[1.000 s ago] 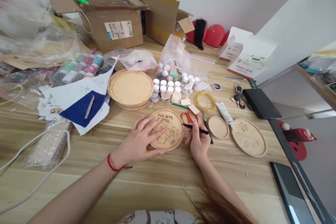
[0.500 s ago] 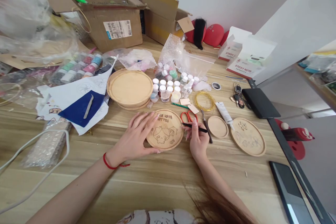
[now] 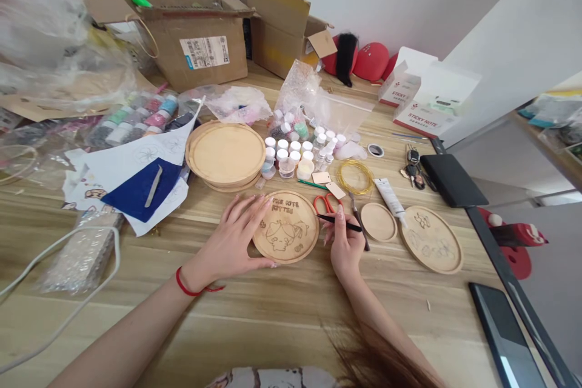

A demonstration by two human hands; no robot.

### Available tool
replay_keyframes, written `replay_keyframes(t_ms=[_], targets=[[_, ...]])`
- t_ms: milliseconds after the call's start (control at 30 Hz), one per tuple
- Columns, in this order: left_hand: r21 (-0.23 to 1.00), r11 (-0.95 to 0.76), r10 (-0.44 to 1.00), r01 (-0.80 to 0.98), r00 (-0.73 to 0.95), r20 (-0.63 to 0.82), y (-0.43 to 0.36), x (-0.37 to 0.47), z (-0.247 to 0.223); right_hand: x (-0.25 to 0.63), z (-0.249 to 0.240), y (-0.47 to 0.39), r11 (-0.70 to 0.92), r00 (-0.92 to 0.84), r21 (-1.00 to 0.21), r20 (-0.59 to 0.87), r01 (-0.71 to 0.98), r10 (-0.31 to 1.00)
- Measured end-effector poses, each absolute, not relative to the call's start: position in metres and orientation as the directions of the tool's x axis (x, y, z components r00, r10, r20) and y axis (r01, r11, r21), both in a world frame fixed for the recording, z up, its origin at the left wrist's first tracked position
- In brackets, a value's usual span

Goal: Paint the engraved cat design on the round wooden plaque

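A round wooden plate (image 3: 286, 236) lies flat on the table, with a cat drawing and lettering in dark lines on its face. My left hand (image 3: 234, 233) grips its left edge, fingers along the upper rim and thumb at the lower one. Black tweezers (image 3: 341, 222) are pinched in my right hand (image 3: 346, 248), just off the plate's right edge, their tip close to the rim. Just beyond are red-handled scissors (image 3: 324, 202), partly hidden by my right hand. Beside that hand lies a dark slim tool (image 3: 359, 224).
Behind the plate stand white-capped jars (image 3: 294, 157) and stacked wooden plates (image 3: 226, 154). To the right lie a small wooden plate (image 3: 379, 222), a white tube (image 3: 389, 199), another drawn-on plate (image 3: 431, 239) and a phone (image 3: 504, 339). Silver tweezers (image 3: 153, 187) rest on blue cloth (image 3: 131, 194) at left.
My left fingers have shifted slightly on the plate, so more of the lettering shows. The tweezers have moved a few pixels right with my right hand.
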State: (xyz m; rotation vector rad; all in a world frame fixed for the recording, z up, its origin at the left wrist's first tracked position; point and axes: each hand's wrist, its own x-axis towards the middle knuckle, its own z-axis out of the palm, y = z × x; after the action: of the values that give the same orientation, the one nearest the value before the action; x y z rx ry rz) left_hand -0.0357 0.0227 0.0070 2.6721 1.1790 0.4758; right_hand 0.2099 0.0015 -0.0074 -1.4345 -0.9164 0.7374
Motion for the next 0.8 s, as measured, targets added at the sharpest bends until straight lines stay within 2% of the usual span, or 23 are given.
replay_keyframes(t_ms=[500, 800], targets=[[0.363, -0.605, 0.795, 0.709, 0.566, 0.220, 0.0250, -0.0398, 0.0087, 0.2109, -0.0083, 0.0017, 0.020, 0.468, -0.998, 0.049, 0.067, 0.883], [0.427, -0.549, 0.835, 0.718, 0.488, 0.254, 0.0246, -0.0392, 0.0103, 0.2145, -0.0056, 0.0111, 0.029, 0.394, -0.998, 0.048, 0.055, 0.918]])
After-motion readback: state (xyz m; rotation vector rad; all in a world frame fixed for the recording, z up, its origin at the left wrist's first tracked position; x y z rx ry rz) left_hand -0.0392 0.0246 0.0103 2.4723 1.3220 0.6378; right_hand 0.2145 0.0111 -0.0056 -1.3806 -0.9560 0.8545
